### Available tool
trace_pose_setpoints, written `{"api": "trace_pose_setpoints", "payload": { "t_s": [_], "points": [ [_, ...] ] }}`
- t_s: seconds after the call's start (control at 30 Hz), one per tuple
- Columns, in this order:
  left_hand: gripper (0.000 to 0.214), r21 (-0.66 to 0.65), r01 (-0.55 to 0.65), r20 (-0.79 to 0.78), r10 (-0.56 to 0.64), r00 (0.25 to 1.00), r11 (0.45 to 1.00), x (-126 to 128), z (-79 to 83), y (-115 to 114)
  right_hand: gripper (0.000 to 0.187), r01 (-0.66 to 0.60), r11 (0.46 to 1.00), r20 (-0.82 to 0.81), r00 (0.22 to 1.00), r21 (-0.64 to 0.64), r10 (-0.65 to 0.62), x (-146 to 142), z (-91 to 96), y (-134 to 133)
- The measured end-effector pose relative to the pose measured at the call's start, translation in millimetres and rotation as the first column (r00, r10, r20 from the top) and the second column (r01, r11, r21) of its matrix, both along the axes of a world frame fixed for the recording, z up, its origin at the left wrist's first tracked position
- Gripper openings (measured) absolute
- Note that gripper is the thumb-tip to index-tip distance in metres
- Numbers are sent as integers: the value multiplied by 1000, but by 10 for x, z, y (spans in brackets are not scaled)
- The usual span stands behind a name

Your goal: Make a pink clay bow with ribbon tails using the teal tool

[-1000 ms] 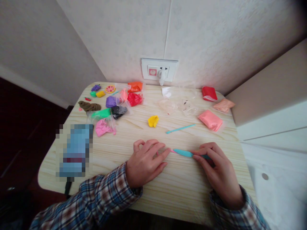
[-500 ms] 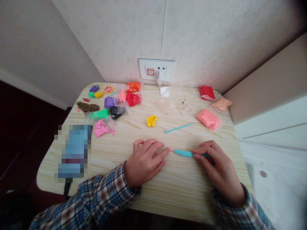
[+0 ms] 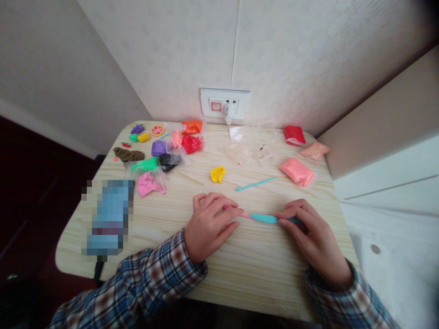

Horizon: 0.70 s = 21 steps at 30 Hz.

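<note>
A wood-grain table [image 3: 260, 269] with rounded corners stands against a faintly patterned wall [image 3: 171, 59], below a white outlet [image 3: 222, 97] holding a plug [image 3: 229, 114]. Dark reddish floor [image 3: 30, 183] shows at left, a beige panel [image 3: 387, 114] at right, in soft light.

Between the plaid sleeves [image 3: 154, 278], a bare stretch of pale wood-grain table [image 3: 264, 274] gives a wide lane in from the near edge. Farther in, the thin pink clay strand [image 3: 246, 215] and flat turquoise plastic knife [image 3: 265, 218] bar a low pass between the left hand [image 3: 214, 221] and right hand [image 3: 310, 235]. Beyond, a gap opens between the crumpled yellow clay lump [image 3: 218, 174] and slim turquoise plastic rod [image 3: 256, 184]; clustered, brightly coloured clay bags [image 3: 164, 153] obstruct the far left
</note>
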<state>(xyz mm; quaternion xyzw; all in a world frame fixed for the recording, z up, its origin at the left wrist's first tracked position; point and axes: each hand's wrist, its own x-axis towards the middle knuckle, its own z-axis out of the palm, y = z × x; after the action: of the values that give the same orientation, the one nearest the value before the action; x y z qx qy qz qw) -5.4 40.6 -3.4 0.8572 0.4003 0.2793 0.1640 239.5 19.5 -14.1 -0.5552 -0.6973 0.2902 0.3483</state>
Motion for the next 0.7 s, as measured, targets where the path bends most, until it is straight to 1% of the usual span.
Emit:
{"api": "trace_pose_setpoints", "payload": {
  "t_s": [0.13, 0.23, 0.4, 0.7],
  "points": [
    [12, -41, -67, 61, 69, 996, 997, 8, 35, 24, 9, -51, 999, 5, 999, -17, 51, -84, 24, 37],
    [10, -51, -100, 75, 103, 992, 994, 13, 50, 34, 8, -80, 997, 22, 997, -4, 80, -178, 24, 51],
    [9, -64, -115, 71, 120, 990, 991, 16, 55, 44, 10, -66, 997, 49, 997, 38, 65, -235, 7, 43],
    [9, -71, -122, 81, 128, 988, 990, 6, 45, 43, 10, -61, 998, -1, 998, -9, 61, -240, 7, 75]
  ]
}}
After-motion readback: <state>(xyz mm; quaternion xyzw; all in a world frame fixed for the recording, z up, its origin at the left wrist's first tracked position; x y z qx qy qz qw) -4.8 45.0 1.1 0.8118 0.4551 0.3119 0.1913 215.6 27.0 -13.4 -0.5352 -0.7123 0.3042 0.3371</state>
